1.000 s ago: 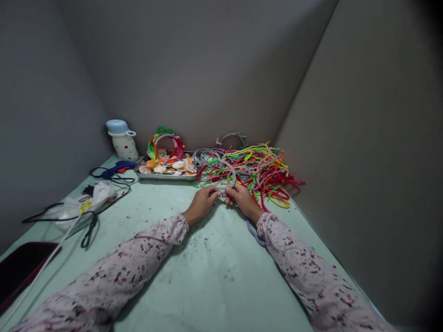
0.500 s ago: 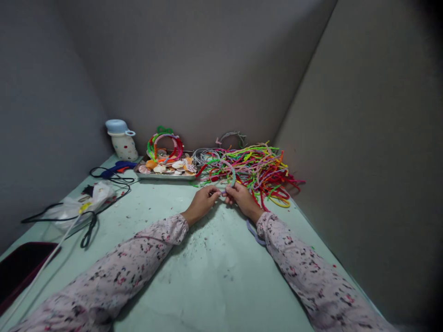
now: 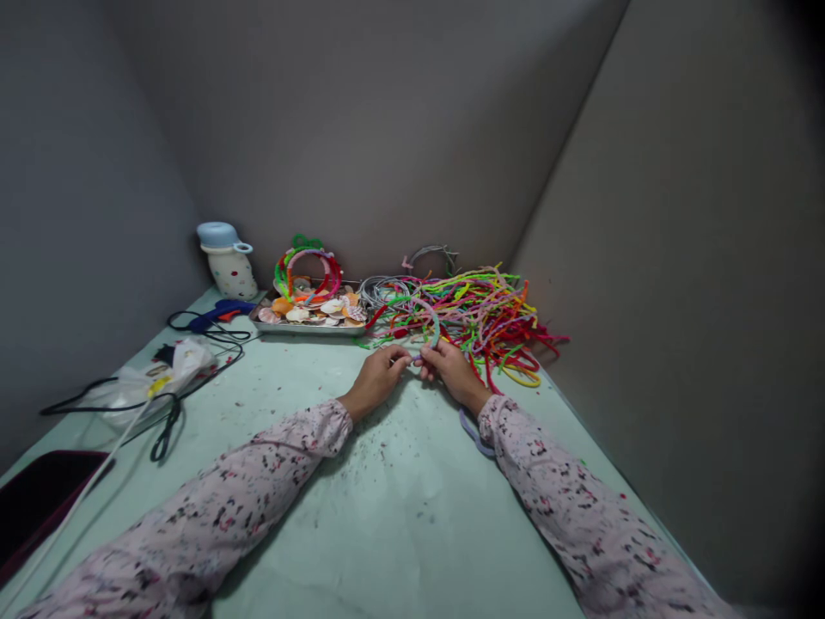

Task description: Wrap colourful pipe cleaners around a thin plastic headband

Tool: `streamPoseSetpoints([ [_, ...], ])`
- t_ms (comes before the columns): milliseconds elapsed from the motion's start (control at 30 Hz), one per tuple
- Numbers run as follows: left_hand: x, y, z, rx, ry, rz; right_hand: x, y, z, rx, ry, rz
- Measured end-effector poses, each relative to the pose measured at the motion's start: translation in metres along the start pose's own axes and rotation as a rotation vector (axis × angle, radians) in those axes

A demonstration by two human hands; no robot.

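In front of me, over the table, my right hand (image 3: 452, 371) pinches a curved pipe-cleaner hoop (image 3: 433, 320). Its arc runs through red, green, pink and pale teal, and its far side overlaps the pile behind. A short purple bit (image 3: 416, 357) shows between my two hands. My left hand (image 3: 381, 376) is closed in a pinch right beside it, with thumb and finger at the hoop's near end; whether they grip wire or pipe cleaner is too small to tell. A loose lavender pipe cleaner (image 3: 475, 437) hangs under my right wrist.
A heap of colourful pipe cleaners (image 3: 496, 318) lies behind my right hand, beside grey wire coils (image 3: 385, 291). A metal tray (image 3: 309, 329) holds shells and finished-looking hoops (image 3: 308, 268). At left are a bottle (image 3: 230, 271), a blue tool (image 3: 223, 315), black cable (image 3: 168, 430) and a plastic bag (image 3: 122, 395).
Almost nothing differs. Both hands stay in the same pinch at the hoop, with only a very slight shift of the left fingers.
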State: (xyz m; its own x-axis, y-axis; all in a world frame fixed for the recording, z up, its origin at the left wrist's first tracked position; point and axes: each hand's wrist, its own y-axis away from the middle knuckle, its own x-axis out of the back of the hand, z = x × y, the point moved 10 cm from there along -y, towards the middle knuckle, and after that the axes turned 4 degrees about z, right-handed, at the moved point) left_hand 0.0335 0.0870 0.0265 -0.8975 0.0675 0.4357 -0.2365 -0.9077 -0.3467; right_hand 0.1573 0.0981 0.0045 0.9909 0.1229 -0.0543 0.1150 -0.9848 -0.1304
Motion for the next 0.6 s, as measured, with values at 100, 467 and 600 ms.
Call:
streamPoseSetpoints([
  [100, -0.0005, 0.0004, -0.0019, 0.012, 0.027, 0.003, 0.0008, -0.0009, 0.0012, 0.002, -0.006, -0.001],
  [467, 0.0004, -0.0008, 0.0019, -0.019, -0.066, 0.007, -0.0009, 0.0004, 0.0019, -0.019, -0.018, -0.013],
  [600, 0.0019, -0.0006, 0.0017, -0.014, -0.079, 0.022, -0.0008, -0.0004, 0.0027, -0.018, -0.028, -0.019],
])
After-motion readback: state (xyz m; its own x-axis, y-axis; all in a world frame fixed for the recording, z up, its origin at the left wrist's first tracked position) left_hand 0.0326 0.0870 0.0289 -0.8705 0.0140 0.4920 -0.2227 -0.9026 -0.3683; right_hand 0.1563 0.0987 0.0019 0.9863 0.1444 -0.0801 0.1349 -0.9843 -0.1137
